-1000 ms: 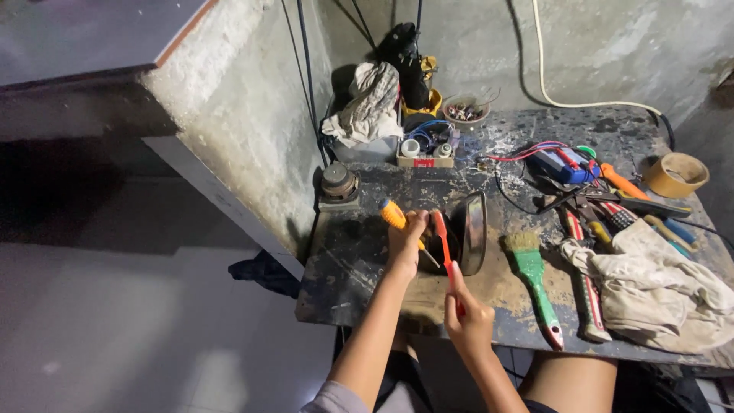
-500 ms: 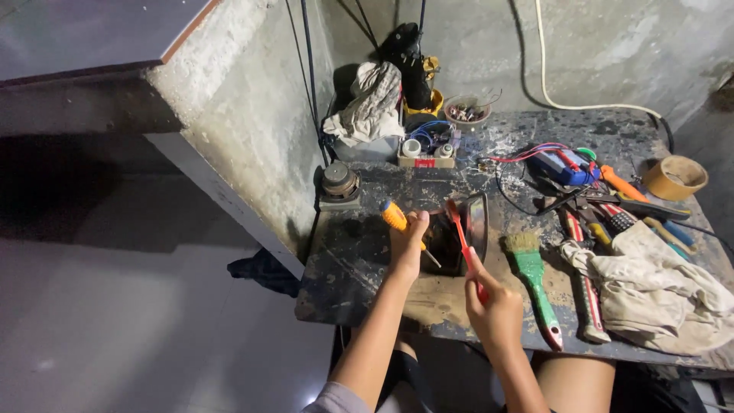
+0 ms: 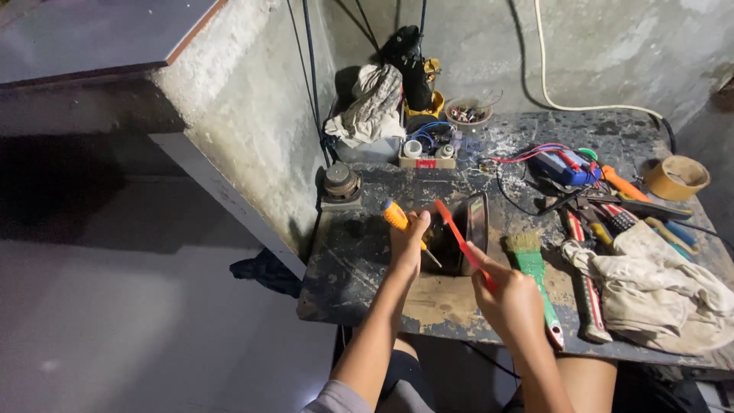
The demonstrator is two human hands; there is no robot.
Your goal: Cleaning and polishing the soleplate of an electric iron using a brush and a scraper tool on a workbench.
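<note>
My left hand (image 3: 407,243) grips a screwdriver with an orange handle (image 3: 396,216), its shaft angled down toward a dark round speaker-like part (image 3: 468,235) standing on edge on the workbench. My right hand (image 3: 511,297) holds a thin red tool (image 3: 457,233), its tip raised up and to the left over that dark part. Both hands meet near the middle of the bench's front half.
A green-handled paintbrush (image 3: 535,277) lies right of my right hand. A crumpled rag (image 3: 657,287), pliers, a tape roll (image 3: 676,177), a blue device (image 3: 564,166) with wires and a small bowl (image 3: 467,113) crowd the bench. A concrete wall (image 3: 245,130) stands left.
My right hand has lifted and drawn back toward me, swinging the red tool from pointing down to pointing up-left. My left hand with the screwdriver has stayed nearly still.
</note>
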